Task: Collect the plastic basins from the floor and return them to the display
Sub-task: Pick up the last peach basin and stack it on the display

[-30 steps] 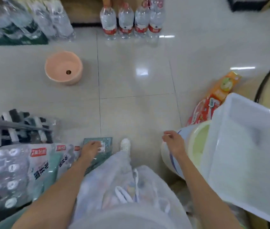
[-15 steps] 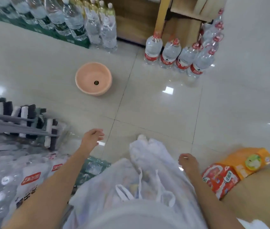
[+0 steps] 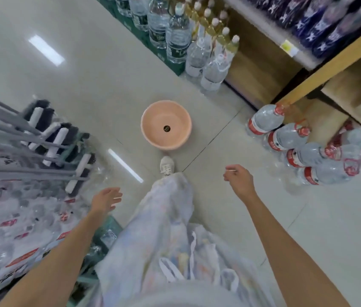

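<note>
Basin (image 3: 166, 128), peach-pink plastic, sits upright on the tiled floor (image 3: 82, 69), now much nearer than half a second ago, just past the white shoe (image 3: 166, 165). Both hands have swung forward: left hand (image 3: 106, 199) fingers loosely spread, empty; right hand (image 3: 239, 180) half-curled, empty. Clear tile lies around the basin; brushes (image 3: 49, 131) crowd the left, water bottles (image 3: 294, 147) the right, more bottles (image 3: 197, 41) beyond. Round, smooth rim, dark sticker at bottom centre.
</note>
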